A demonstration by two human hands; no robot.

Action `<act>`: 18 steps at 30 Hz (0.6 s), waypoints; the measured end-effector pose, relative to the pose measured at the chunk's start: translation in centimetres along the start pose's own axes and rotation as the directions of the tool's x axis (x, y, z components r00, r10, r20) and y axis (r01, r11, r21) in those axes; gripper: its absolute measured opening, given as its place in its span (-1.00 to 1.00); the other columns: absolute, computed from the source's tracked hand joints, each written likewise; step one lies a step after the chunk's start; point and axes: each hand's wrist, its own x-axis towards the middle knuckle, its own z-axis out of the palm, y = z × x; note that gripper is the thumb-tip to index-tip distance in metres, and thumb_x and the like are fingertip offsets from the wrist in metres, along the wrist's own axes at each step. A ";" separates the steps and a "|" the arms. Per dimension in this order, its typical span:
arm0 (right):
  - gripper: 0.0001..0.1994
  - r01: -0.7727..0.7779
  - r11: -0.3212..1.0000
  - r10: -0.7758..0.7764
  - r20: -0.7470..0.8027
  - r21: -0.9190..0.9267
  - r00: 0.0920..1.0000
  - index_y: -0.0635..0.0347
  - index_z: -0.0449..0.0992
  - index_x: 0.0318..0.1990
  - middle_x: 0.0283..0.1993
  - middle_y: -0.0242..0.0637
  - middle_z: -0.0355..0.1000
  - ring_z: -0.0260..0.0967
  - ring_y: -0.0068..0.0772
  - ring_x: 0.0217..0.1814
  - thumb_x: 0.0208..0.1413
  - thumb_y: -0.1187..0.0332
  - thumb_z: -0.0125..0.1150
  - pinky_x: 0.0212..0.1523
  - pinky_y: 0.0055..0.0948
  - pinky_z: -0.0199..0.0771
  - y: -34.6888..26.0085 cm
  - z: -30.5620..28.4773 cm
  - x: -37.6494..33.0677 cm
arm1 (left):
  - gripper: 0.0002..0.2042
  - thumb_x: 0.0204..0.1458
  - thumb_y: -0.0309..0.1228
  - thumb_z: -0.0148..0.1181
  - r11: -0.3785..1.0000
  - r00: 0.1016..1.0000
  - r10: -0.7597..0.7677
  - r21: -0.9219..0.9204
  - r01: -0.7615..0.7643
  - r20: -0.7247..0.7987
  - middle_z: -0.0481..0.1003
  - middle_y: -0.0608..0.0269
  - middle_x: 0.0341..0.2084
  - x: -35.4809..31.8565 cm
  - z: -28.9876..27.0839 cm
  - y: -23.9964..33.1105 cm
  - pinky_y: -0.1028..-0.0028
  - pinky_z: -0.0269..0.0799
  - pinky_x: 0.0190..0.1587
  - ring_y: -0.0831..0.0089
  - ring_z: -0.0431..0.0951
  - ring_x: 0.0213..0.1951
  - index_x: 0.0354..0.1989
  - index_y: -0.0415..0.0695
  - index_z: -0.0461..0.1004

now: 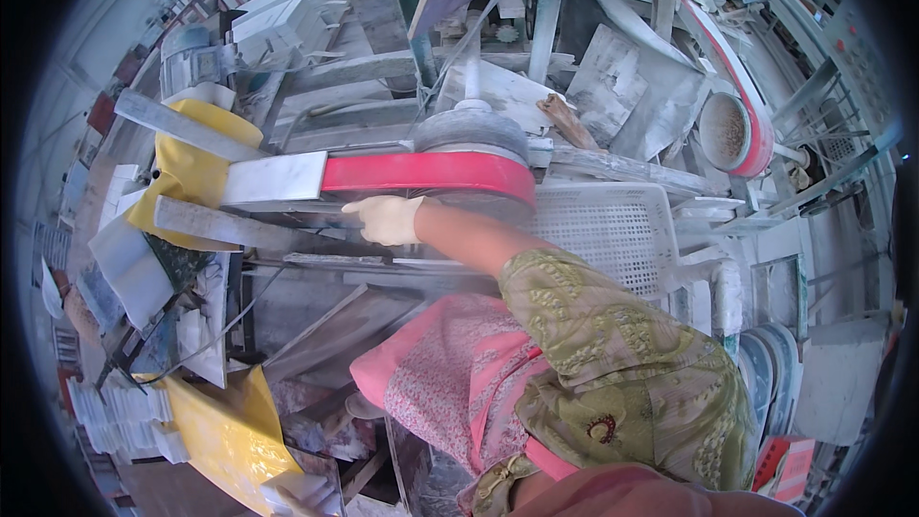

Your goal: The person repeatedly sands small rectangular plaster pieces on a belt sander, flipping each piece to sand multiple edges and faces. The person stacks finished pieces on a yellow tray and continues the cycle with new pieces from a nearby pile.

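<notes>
My right hand, in a white glove, reaches leftward from an olive-green patterned sleeve. Its index finger sticks out and the other fingers look partly curled, with nothing visible in them. It is just on the near side of a red belt that runs round a grey wheel; whether it touches the belt is unclear. A flat white rectangular piece meets the belt's left end, between two grey bars. Yellow sheeting drapes beneath them. A bit of my left arm shows at the bottom edge, but its hand is out of view.
A white perforated crate stands right of the wheel. Another red belt on a wheel is at the far right. Stacked white tiles and a yellow sheet lie lower left. Dusty boards and slabs fill the back.
</notes>
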 end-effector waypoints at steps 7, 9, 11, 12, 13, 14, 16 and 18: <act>-0.36 -0.194 0.450 0.432 -0.022 0.872 0.902 0.32 0.30 0.37 0.31 0.17 0.39 0.34 0.07 0.39 0.03 0.47 0.00 0.36 -0.11 0.35 0.1 -0.8 -1.6 | -0.11 0.14 -0.02 0.35 0.955 0.993 -0.121 -0.273 0.114 -0.007 0.38 -0.16 0.26 1.4 0.0 -2.4 0.18 0.48 0.21 0.04 0.52 0.14 0.51 -0.19 0.05; -0.73 0.041 0.959 0.020 -0.212 0.280 0.977 0.11 0.49 -0.10 -0.11 -0.12 0.48 0.45 -0.18 0.09 -0.02 0.41 0.11 0.44 -0.11 0.22 0.6 -0.8 -1.7 | -0.06 0.10 0.06 0.37 0.904 0.980 -0.176 -0.378 0.199 0.095 0.25 -0.13 0.38 2.8 0.3 -4.4 0.18 0.33 0.34 0.07 0.42 0.26 0.52 -0.18 0.04; -0.84 0.240 0.920 -0.293 -0.136 -0.311 0.947 -0.11 0.69 -0.58 -0.53 -0.42 0.56 0.56 -0.43 -0.21 -0.06 0.36 0.22 0.53 -0.10 0.10 0.7 -0.7 -1.3 | 0.06 0.00 0.22 0.35 0.981 0.978 -0.191 -0.037 0.189 -0.087 0.15 -0.14 0.45 3.9 1.2 -6.1 0.29 0.14 0.45 0.07 0.22 0.43 0.52 -0.23 0.03; -0.83 0.270 0.892 -0.329 -0.111 -0.361 0.938 -0.12 0.70 -0.54 -0.50 -0.46 0.59 0.57 -0.40 -0.20 -0.01 0.30 0.20 0.54 -0.13 0.06 0.8 -0.6 -1.1 | 0.10 -0.02 0.27 0.31 0.982 0.980 -0.182 -0.063 0.178 -0.074 0.12 -0.15 0.47 3.9 1.5 -6.5 0.28 0.05 0.48 0.05 0.13 0.49 0.52 -0.27 0.00; -0.80 0.236 0.902 -0.329 -0.222 -0.361 0.918 -0.12 0.70 -0.55 -0.51 -0.42 0.58 0.57 -0.38 -0.22 0.02 0.28 0.17 0.54 -0.13 0.06 0.7 -0.6 -0.9 | 0.12 -0.05 0.30 0.26 0.981 0.973 -0.195 -0.013 0.195 -0.122 0.11 -0.17 0.47 3.9 1.2 -7.1 0.23 0.03 0.49 0.04 0.10 0.50 0.52 -0.29 0.00; -0.76 0.225 0.922 -0.289 -0.176 -0.315 0.941 -0.11 0.70 -0.56 -0.53 -0.38 0.57 0.56 -0.37 -0.25 0.06 0.25 0.14 0.55 -0.12 0.05 0.8 -0.5 -0.7 | 0.10 -0.06 0.29 0.30 0.976 0.969 -0.160 0.119 0.184 -0.187 0.22 -0.20 0.41 4.3 1.2 -6.6 0.24 0.13 0.44 0.00 0.22 0.44 0.51 -0.24 0.06; -0.76 0.184 0.982 -0.187 -0.305 -0.038 0.934 0.14 0.67 -0.59 -0.59 -0.16 0.49 0.50 -0.14 -0.36 0.01 0.24 0.24 0.58 -0.03 0.01 0.9 -0.4 -0.4 | 0.07 -0.09 0.22 0.34 0.980 0.957 -0.166 0.064 0.187 -0.238 0.26 -0.19 0.39 3.7 0.9 -5.6 0.23 0.16 0.42 0.00 0.26 0.42 0.51 -0.20 0.08; -0.74 0.177 0.984 -0.175 -0.248 -0.015 0.953 0.22 0.67 -0.59 -0.61 -0.17 0.49 0.50 -0.18 -0.36 -0.02 0.25 0.25 0.60 -0.13 -0.01 0.9 -0.3 -0.4 | 0.05 -0.11 0.15 0.39 0.975 0.956 -0.212 0.014 0.220 -0.202 0.28 -0.18 0.38 2.7 0.1 -4.1 0.23 0.21 0.40 -0.02 0.31 0.38 0.49 -0.22 0.10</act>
